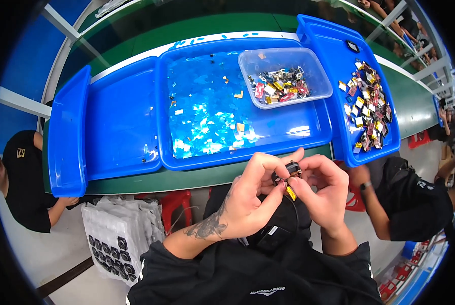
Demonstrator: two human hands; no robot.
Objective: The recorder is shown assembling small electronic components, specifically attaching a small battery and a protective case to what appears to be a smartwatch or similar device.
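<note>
Close in front of my chest, both hands hold a small black electronic housing [291, 166]. A little yellow-wrapped piece [291, 193] hangs below it, and thin wires seem to run between the two. The fingers and thumb of my left hand [258, 195] pinch the housing from its left side. My right hand [325, 190] grips it from the right, its thumb next to the yellow piece. Fingertips hide much of the housing.
A wide blue tray [202, 163] holds shiny blue film scraps and a clear plastic box [283, 103] of small electronic parts. Another blue tray [339, 76] at right holds yellow, white and red parts. Packed plastic sheets [110, 229] stand lower left. Co-workers sit on both sides.
</note>
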